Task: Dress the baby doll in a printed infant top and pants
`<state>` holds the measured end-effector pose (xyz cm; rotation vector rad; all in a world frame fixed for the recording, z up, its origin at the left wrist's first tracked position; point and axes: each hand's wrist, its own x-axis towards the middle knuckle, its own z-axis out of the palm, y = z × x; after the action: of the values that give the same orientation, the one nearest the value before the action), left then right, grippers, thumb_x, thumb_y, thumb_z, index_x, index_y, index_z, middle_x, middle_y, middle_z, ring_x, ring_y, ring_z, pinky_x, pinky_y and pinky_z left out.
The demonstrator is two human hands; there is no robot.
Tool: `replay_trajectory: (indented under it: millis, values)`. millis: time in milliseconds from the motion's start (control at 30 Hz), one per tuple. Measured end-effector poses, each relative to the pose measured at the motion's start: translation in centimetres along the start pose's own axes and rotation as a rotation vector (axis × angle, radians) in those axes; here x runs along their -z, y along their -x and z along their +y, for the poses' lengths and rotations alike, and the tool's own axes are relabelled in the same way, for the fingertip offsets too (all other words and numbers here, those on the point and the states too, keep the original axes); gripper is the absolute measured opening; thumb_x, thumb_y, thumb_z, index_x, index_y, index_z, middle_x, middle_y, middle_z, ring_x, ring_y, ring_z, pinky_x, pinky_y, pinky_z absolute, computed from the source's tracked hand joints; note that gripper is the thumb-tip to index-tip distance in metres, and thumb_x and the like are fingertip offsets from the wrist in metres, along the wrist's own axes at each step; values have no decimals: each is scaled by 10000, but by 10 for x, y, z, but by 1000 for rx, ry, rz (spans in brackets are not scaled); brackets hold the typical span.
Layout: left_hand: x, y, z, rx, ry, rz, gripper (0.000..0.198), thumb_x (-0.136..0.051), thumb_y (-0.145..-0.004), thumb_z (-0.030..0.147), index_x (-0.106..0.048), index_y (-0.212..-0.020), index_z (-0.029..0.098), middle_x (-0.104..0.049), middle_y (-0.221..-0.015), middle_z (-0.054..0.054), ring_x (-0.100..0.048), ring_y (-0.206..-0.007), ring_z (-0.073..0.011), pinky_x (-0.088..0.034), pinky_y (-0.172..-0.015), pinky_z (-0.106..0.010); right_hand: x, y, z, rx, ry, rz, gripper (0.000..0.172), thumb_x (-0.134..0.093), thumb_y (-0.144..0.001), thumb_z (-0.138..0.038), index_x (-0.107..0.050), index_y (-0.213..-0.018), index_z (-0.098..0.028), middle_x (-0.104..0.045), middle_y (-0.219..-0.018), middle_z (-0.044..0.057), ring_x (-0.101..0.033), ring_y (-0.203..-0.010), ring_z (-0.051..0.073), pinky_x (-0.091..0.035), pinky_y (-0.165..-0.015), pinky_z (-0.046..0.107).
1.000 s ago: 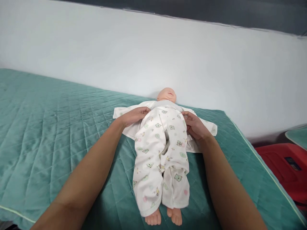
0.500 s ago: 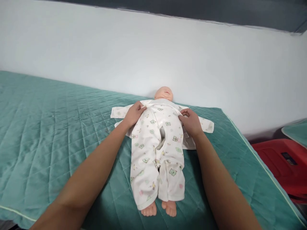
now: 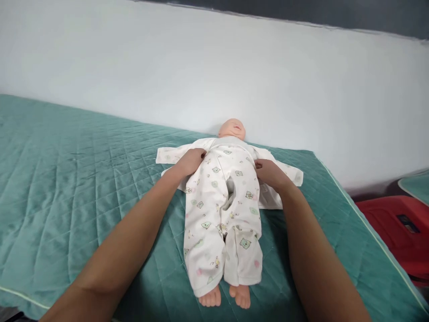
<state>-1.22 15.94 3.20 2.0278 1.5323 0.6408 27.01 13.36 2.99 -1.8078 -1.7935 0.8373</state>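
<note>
A baby doll [image 3: 232,128] lies on its back, its head toward the wall and its bare feet toward me. It wears white split-crotch baby pants [image 3: 205,241] printed with green bears, pulled up high over the torso. Under them a white long-sleeved baby shirt [image 3: 290,172] spreads out to both sides. My left hand [image 3: 192,162] is closed at the left edge of the pants near the waist. On the opposite edge, my right hand [image 3: 270,172] is closed too, its fingertips partly hidden against the cloth.
The doll rests on a green quilted cover [image 3: 100,179] with pale piping along its edge. A white wall [image 3: 201,67] rises right behind the head. Beyond the cover's right edge stands a red plastic object [image 3: 395,223], perhaps a chair.
Both hands have shifted slightly down along the sides of the pants, and their fingers have curled in more. The view has moved a little; the doll lies as before.
</note>
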Motion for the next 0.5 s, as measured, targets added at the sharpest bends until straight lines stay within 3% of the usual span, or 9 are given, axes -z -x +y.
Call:
replay_trajectory:
  millis: [133,300,500]
  values:
    - [8,1,0,-17,155,-124,179,-563,-770,226,-731,-796,171,-774,-930,-91,-662,-928,-263,-496,-841,-316,-3,1,3,29,-181,-74,130,-655,-694,-263,-686,-797,-190,-678,-708,15,-557,-616,156,-425,-513,241]
    - [6,8,3,60,555,-255,167,-612,-730,175,-756,-815,183,-770,-809,-66,-688,-898,-260,-535,-802,-322,-10,5,4,69,-406,-36,206,-740,-695,-284,-732,-877,-189,-724,-739,36,-619,-650,188,-506,-573,278]
    - [-10,7,2,221,934,-179,201,-683,-728,164,-752,-917,177,-736,-729,-51,-718,-821,-243,-565,-777,-342,-20,9,-2,67,-719,-5,342,-786,-691,-340,-743,-1000,-201,-762,-793,40,-688,-722,220,-560,-629,313]
